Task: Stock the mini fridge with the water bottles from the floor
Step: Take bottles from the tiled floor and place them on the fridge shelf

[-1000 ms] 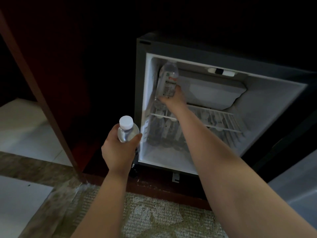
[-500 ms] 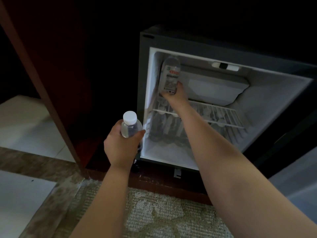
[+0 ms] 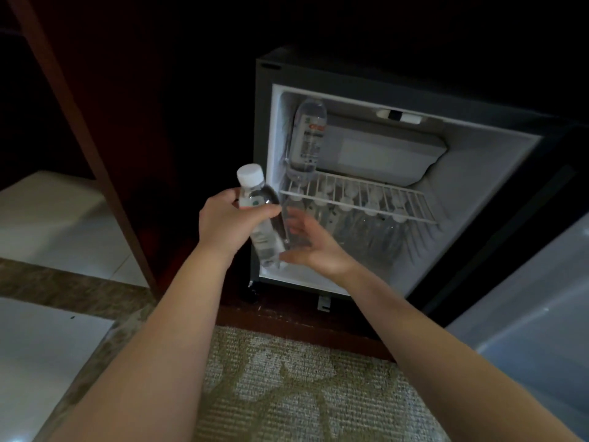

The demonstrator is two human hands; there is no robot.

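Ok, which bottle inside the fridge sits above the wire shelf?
The labelled bottle at the left end of the wire shelf, beside the freezer box; the other bottles stand in a row underneath, caps up.

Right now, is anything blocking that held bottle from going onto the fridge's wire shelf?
Nothing visible does. The fridge is open, and the wire shelf holds only one other bottle at its left end. The left hand grips the held bottle just in front.
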